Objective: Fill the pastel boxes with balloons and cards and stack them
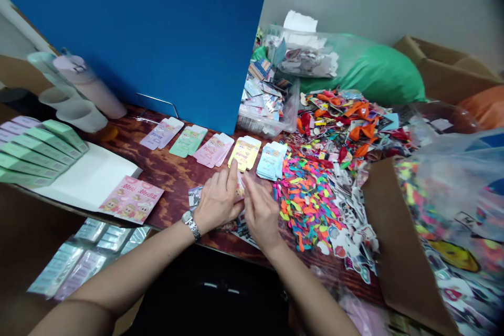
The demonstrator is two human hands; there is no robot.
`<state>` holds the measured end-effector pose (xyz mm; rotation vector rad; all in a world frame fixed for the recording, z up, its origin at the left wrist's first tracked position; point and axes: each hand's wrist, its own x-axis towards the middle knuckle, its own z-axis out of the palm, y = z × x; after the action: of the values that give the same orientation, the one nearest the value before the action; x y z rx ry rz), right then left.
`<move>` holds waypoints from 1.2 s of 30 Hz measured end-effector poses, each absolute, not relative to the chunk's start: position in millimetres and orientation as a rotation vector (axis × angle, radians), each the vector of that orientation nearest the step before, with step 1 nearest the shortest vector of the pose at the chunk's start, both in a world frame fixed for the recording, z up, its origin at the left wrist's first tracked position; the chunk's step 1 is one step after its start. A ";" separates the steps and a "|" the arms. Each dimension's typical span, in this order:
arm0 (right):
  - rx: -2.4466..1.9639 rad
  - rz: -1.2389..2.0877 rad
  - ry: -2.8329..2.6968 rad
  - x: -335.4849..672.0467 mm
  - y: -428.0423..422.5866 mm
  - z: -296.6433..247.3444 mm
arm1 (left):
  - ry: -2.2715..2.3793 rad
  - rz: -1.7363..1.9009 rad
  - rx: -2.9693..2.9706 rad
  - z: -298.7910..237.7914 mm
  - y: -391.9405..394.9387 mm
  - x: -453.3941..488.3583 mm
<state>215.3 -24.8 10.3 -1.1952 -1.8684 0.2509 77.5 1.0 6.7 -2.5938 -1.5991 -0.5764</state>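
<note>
My left hand (218,197), with a metal watch on its wrist, and my right hand (259,209) meet over the wooden table (173,170). Both have fingers closed around a small pale packet (240,187) held between them; most of it is hidden by the fingers. Under the hands lie a few printed cards (194,195). Just beyond are flat stacks of small cartons: purple (161,133), green (188,140), pink (213,149), yellow (244,153) and blue (271,160). A heap of bright balloons (307,194) lies right of my right hand.
A blue board (157,31) stands behind the table. Left: white sheet (86,178), pink packet (132,198), green carton stacks (35,149), stacked cups (79,100). Right: clear bin of stickers (265,102), green bag (374,71), cardboard flap (397,241), plastic bags of stickers (460,210).
</note>
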 end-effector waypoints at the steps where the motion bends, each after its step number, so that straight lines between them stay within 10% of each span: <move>1: -1.185 0.237 -1.869 212.4 -27.3 5.4 | -1.591 -0.559 -2.590 6.6 0.3 77.8; 15: -1.177 1.229 -1.156 218.3 3.9 0.7 | -1.331 -1.575 -2.930 13.9 22.6 51.4; 24: -1.286 0.619 -2.504 281.6 -5.9 -29.1 | -1.685 -1.601 -3.045 -3.2 14.0 39.1; 36: -1.484 0.472 -2.538 284.0 3.2 -40.7 | -1.850 -1.370 -3.069 -60.2 5.8 46.6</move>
<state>284.0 3.2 -40.7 -1.4835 -2.5378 0.4721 46.6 5.8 -60.2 -3.0693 -1.8501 -1.3700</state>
